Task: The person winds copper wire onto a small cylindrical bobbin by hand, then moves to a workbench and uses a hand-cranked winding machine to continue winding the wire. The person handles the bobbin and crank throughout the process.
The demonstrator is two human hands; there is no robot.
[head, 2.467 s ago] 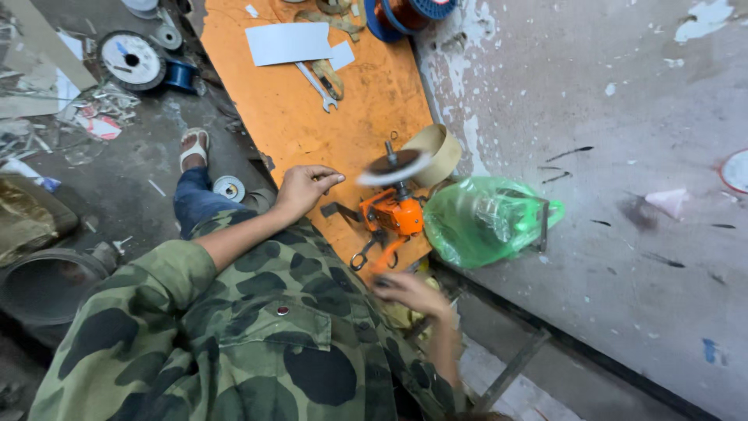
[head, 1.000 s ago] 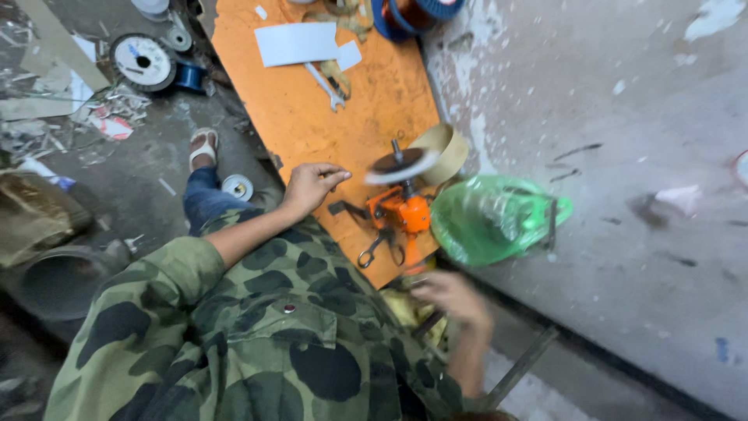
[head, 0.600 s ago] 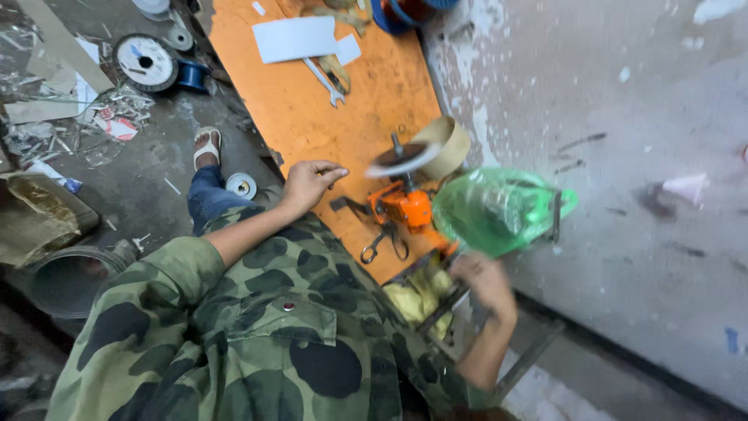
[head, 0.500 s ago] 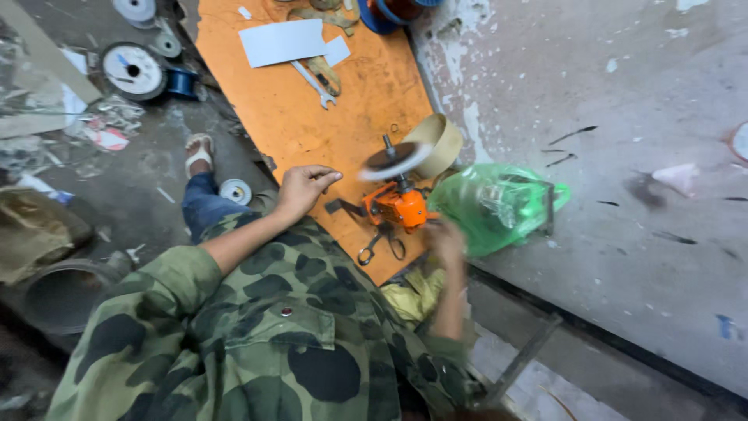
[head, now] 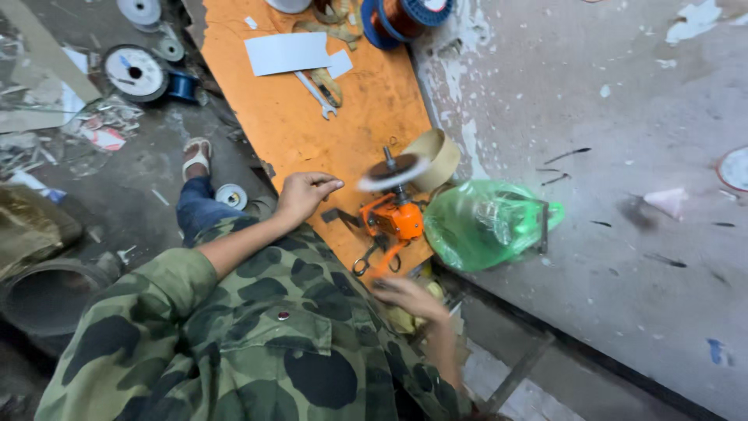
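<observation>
Looking down over my camo shirt here. My left hand rests on the orange table, fingers loosely curled together with nothing in them, just beside the orange winder. The winder sits near the table's close edge, and the disc on its top is blurred. My right hand is lower down, right at the winder's crank handle; it's too blurred for me to tell whether the fingers are clamped on the handle or just next to it. A green plastic bag lies touching the winder on the right, with a tape roll behind the disc. Farther up the table there's a wrench and white paper.
</observation>
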